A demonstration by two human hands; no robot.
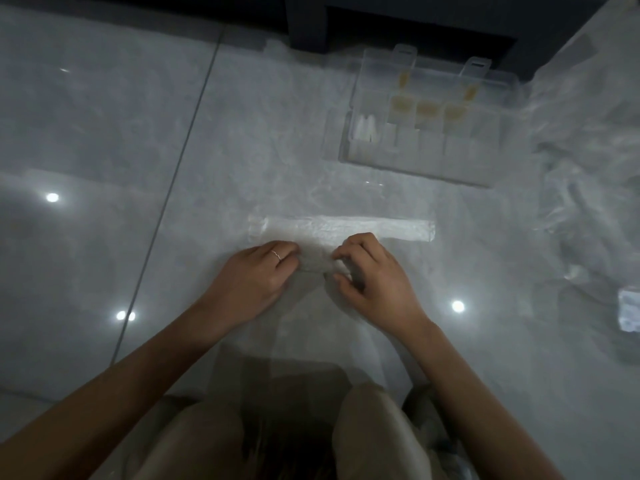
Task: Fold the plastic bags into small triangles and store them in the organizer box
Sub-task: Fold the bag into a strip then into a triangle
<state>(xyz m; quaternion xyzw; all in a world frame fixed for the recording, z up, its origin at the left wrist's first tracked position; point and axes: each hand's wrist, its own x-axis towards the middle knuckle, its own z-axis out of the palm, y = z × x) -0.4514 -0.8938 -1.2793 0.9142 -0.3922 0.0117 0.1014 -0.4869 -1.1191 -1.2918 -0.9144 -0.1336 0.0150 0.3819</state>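
A clear plastic bag (301,327) lies flat on the grey tiled floor in front of me, reaching from my lap to my hands. My left hand (258,277), with a thin ring, and my right hand (372,277) pinch its far edge side by side. Just beyond my fingers lies a bag folded into a long white strip (381,227). The clear organizer box (422,168) stands open at the upper right, with white folded bags (365,130) in its left compartment and yellowish items (426,109) in others.
A heap of loose clear plastic bags (588,168) covers the floor at the right. A small white packet (628,311) lies at the right edge. Dark furniture (398,22) stands behind the box. My knees fill the bottom of the view.
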